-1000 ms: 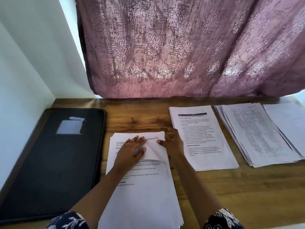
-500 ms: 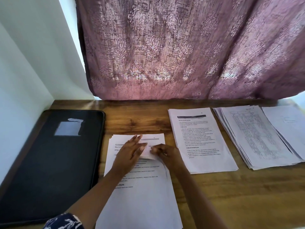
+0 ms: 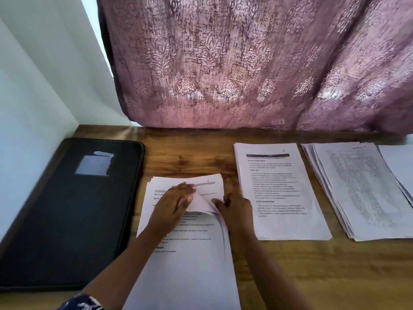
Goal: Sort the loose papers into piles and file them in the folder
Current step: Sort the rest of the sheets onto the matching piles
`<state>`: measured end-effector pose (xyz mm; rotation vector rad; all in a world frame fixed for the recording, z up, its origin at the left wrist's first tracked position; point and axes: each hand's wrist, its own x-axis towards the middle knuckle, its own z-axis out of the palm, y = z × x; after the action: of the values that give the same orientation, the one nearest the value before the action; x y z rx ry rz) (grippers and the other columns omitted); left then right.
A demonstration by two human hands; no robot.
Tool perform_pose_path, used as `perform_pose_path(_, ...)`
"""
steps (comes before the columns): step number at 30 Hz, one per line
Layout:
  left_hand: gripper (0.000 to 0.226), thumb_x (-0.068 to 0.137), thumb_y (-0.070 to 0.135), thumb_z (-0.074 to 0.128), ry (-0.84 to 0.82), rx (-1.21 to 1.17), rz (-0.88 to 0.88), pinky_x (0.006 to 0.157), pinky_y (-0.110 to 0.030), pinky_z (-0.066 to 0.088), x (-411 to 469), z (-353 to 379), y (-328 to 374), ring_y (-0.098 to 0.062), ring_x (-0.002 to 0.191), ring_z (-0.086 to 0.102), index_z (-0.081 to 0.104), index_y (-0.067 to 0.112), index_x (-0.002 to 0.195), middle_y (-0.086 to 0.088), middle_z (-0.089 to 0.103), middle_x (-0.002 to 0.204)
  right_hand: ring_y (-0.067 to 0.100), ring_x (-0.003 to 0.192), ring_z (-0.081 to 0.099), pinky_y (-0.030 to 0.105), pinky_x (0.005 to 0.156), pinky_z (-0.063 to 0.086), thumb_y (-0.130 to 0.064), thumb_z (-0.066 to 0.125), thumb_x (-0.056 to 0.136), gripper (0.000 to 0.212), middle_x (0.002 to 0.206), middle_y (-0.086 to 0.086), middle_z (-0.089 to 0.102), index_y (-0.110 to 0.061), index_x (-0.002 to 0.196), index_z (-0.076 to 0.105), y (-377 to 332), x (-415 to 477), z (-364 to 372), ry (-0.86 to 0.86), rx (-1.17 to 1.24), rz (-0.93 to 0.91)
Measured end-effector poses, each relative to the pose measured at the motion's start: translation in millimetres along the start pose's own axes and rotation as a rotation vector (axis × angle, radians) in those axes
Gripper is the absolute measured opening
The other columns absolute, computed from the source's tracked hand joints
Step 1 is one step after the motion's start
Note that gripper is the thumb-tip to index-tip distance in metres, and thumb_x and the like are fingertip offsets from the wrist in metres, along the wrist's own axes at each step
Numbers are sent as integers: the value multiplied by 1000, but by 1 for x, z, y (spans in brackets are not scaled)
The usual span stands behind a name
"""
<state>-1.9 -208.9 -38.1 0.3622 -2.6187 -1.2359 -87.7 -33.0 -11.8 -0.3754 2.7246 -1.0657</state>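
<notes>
A stack of loose printed papers (image 3: 190, 260) lies in front of me on the wooden desk. My left hand (image 3: 173, 204) presses flat on the top sheet, fingers spread. My right hand (image 3: 234, 208) pinches the top sheet's upper right corner, which is curled up and folded back toward the left hand. A closed black folder (image 3: 67, 215) with a torn label lies to the left of the stack. To the right lie a text pile (image 3: 279, 193), a pile with a table print (image 3: 359, 189) and a third pile (image 3: 400, 166) cut off by the frame edge.
A purple patterned curtain (image 3: 245, 63) hangs down to the back edge of the desk (image 3: 312, 269). A white wall (image 3: 33, 108) closes off the left side beside the folder. Bare wood shows between the piles and along the front right.
My right hand has kept working the top sheet's upper right corner; it was pressed down half a second ago and is now lifted and curled back again. The left hand stays put.
</notes>
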Motion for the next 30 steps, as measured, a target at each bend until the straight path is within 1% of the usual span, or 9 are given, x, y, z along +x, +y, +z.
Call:
perform_pose_path(3,60,86,77,20,-22,-15,10,115,-31,27,0,0,-1,0,134,37,38,46,135,27,38,141,15,95,66,25,82,52,-29,65,90,47,115,-7,65,-29,133,45,4,-8,6,49,5,-228)
perform_pose_path(6,59,90,72,25,1,-109,50,111,-12,23,1,-1,-3,6,139,27,25,48,144,30,25,151,21,77,70,30,66,57,-22,71,79,29,95,5,73,-19,107,64,12,-9,15,126,-156,-621)
perform_pose_path(8,57,94,68,25,11,-119,94,110,-11,22,2,-1,-6,2,142,25,33,42,144,21,25,155,21,70,69,27,66,55,-22,67,77,17,86,5,74,-15,92,71,15,-7,13,76,-253,-778)
perform_pose_path(12,53,96,63,27,54,-189,50,110,-23,31,2,2,-12,-2,135,39,65,32,117,14,49,142,21,77,68,28,68,53,-32,48,94,30,94,5,73,-17,113,65,14,4,-4,-130,-47,-482)
perform_pose_path(16,57,95,63,25,71,-139,9,110,-20,28,0,5,-17,1,134,38,66,29,117,16,50,140,27,125,50,35,105,38,-39,49,97,52,142,8,49,-20,144,38,17,21,-8,-195,-394,-399)
perform_pose_path(21,64,91,71,21,51,-99,-17,107,-13,22,1,6,-16,7,135,33,63,32,120,21,46,141,26,122,50,36,100,42,-38,53,95,51,133,5,56,-22,141,38,10,21,-7,-224,-452,-403)
perform_pose_path(23,70,88,75,20,49,-104,-30,110,-19,25,1,6,-16,5,135,35,62,30,122,19,47,141,25,120,52,36,98,44,-40,54,94,55,133,4,56,-25,143,33,6,21,-7,-239,-459,-397)
perform_pose_path(27,72,89,74,23,42,-97,-41,114,-34,30,2,5,-14,-3,134,41,63,26,124,12,51,141,24,138,33,32,111,29,-46,48,96,68,154,6,30,-19,152,18,8,21,-8,-244,-460,-401)
perform_pose_path(30,73,87,76,22,31,-92,-57,116,-36,30,2,4,-11,-5,132,44,61,26,124,14,51,141,25,138,33,33,111,29,-47,47,96,70,154,7,30,-17,152,17,8,20,-9,-243,-468,-399)
